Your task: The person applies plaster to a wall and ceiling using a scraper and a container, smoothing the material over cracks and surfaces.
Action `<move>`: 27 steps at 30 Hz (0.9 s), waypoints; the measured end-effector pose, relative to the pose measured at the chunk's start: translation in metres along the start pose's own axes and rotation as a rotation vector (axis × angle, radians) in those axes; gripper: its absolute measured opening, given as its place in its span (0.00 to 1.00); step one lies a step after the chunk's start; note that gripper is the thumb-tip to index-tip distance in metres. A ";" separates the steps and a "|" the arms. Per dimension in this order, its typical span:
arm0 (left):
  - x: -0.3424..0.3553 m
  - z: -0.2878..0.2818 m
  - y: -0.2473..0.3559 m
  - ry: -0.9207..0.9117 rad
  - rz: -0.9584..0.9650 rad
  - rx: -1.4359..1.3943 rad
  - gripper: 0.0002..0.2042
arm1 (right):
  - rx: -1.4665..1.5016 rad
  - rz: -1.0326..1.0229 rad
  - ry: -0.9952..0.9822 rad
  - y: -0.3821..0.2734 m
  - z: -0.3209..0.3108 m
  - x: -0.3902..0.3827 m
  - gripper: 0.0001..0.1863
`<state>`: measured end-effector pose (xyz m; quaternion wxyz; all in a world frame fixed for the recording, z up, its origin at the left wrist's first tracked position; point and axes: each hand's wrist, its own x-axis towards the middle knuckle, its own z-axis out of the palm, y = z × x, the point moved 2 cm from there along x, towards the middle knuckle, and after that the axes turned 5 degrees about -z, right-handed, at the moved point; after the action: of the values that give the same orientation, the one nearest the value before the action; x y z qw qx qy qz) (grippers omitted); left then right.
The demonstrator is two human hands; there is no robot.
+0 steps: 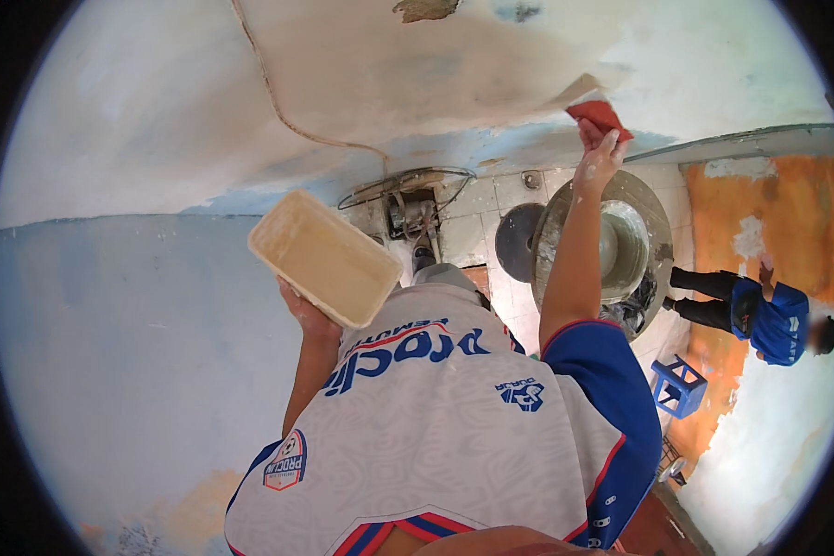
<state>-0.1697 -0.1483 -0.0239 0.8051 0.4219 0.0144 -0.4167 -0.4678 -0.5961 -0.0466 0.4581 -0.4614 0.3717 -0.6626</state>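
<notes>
A shallow cream-coloured rectangular tub [322, 264] is held up in front of my chest, tilted so its inside shows. My left hand [308, 310] grips it by the near left edge, most fingers hidden beneath. Pale smears coat the tub's inner walls. With the arm stretched up and to the right, my right hand [600, 159] holds a flat red putty spreader [602, 119] against the pale, patchy wall [491, 83]. White residue marks the fingers of that hand.
Below my right arm stands a large round table [660, 236] with a basin on it, beside a dark round stool top [517, 243]. A blue plastic stool [679, 387] is at the right. Farther right, a person in a blue shirt [777, 320] faces an orange-and-white wall. Cables [408, 176] lie near my feet.
</notes>
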 end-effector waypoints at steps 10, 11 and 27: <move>0.003 0.017 0.009 -0.049 -0.066 -0.038 0.29 | 0.027 0.129 -0.213 0.086 0.063 -0.044 0.22; 0.002 0.019 0.010 -0.044 -0.058 -0.020 0.29 | -0.026 0.070 -0.201 0.080 0.036 -0.022 0.24; 0.011 0.015 0.007 -0.151 0.023 0.085 0.30 | -0.039 -0.072 0.009 0.062 -0.016 0.022 0.26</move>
<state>-0.1629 -0.1634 -0.0140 0.7901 0.4232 -0.0690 -0.4381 -0.4700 -0.6352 -0.1024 0.4232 -0.4805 0.3697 -0.6733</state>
